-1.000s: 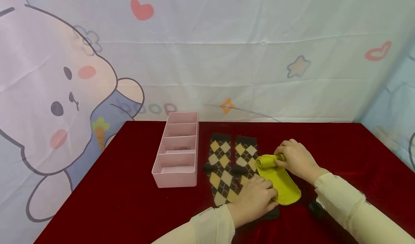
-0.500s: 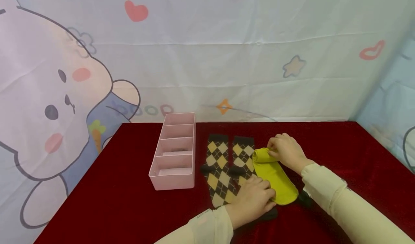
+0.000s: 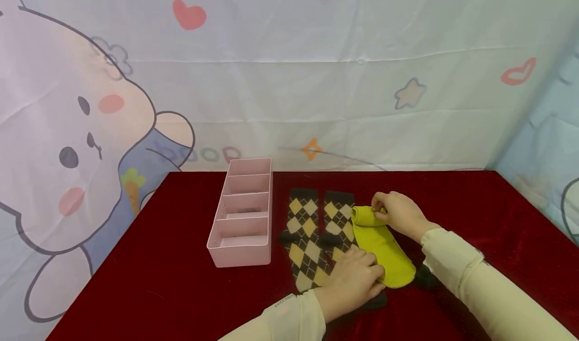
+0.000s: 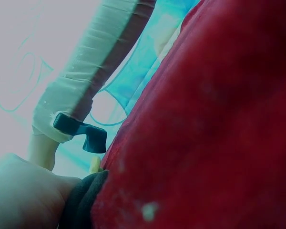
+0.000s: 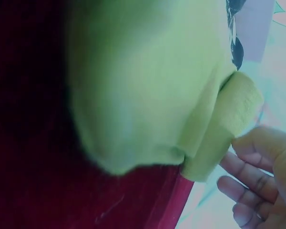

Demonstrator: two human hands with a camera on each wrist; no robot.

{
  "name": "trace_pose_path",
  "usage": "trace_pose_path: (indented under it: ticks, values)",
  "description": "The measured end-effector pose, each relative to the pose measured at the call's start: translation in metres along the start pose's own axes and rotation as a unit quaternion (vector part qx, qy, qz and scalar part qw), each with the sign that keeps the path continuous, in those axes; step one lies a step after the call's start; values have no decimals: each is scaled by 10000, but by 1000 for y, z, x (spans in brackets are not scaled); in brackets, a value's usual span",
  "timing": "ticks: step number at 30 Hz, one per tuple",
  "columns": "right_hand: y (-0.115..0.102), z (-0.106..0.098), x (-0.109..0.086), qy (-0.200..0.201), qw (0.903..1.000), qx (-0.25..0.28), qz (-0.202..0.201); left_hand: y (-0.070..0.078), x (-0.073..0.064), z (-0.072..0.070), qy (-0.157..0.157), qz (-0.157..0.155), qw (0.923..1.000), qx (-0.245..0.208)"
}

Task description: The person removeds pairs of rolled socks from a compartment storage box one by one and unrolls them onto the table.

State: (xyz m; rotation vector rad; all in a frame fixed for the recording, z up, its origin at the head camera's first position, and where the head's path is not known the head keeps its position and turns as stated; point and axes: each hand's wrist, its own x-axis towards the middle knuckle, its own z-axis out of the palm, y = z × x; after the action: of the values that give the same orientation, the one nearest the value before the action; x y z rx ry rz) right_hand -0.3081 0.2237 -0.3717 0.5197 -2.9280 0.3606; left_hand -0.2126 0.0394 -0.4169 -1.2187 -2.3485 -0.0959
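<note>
A yellow-green sock lies with its far end turned into a roll and its rounded end flat toward the person. My right hand pinches that roll between thumb and fingers; in the right wrist view the thumb lies against the rolled end. My left hand presses down at the near left edge of the yellow sock, its fingers loosely bent over the toe area of an argyle sock. A dark sock end shows beside the left hand in the left wrist view.
Left of these, a second argyle sock lies flat. A pink box with several compartments stands further left. Dark red cloth covers the table, and a printed curtain hangs behind it. Something dark lies by the right sleeve.
The right hand has shifted slightly away from the person with the rolled end, and more of the flat yellow sock shows. The left hand stays in place. The head view has turned slightly.
</note>
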Motion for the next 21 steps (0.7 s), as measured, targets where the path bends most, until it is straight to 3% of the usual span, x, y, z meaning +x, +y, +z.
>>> trace_pose_path:
  ticks: [5,11,21]
  values:
    - [3,3,-3,-159,9992,-290,-204,0,0,1,20,18,10000,-54]
    - [5,8,-2,207,9921,-1027,-697,-1,0,0,50,6,10000,-80]
    - [5,-2,2,520,9840,-1490,-828,-1,-2,1,183,-58,9998,-109]
